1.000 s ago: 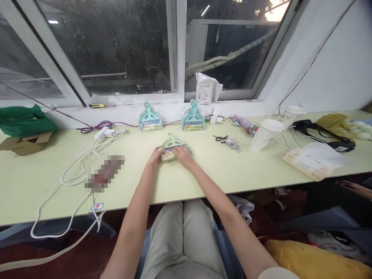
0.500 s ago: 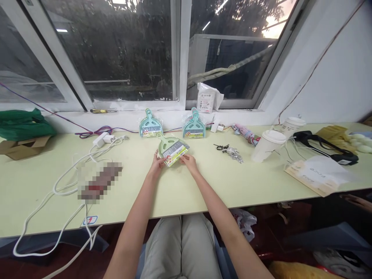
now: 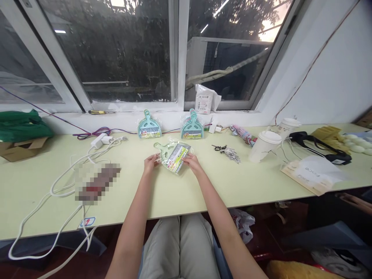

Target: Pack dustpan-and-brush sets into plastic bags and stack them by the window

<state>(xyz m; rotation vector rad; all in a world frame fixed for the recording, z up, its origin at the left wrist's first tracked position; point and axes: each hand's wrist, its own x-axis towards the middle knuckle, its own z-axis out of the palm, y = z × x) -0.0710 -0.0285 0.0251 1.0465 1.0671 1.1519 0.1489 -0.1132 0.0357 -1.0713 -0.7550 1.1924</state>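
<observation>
A wrapped green dustpan-and-brush set [image 3: 174, 155] is held over the table in front of me, tilted with its handle to the upper left. My left hand [image 3: 151, 161] grips its left edge near the handle. The fingers of my right hand [image 3: 192, 161] pinch its right edge, beside the yellow label. Behind it, a blue-green set [image 3: 149, 128] leans upright against the wall, and a stack of similar sets [image 3: 192, 128] leans there to its right.
White cables [image 3: 55, 182] and a blurred-out item [image 3: 99, 184] lie on the left. Keys [image 3: 231, 154], a lidded paper cup [image 3: 265, 145], a black strapped device [image 3: 319, 147] and a paper bag [image 3: 314, 174] are on the right. A screwdriver [image 3: 97, 112] rests on the sill.
The held set has rotated counterclockwise, its handle swinging left and down. My left hand has moved slightly left and up along it, while my right hand still grips the right side.
</observation>
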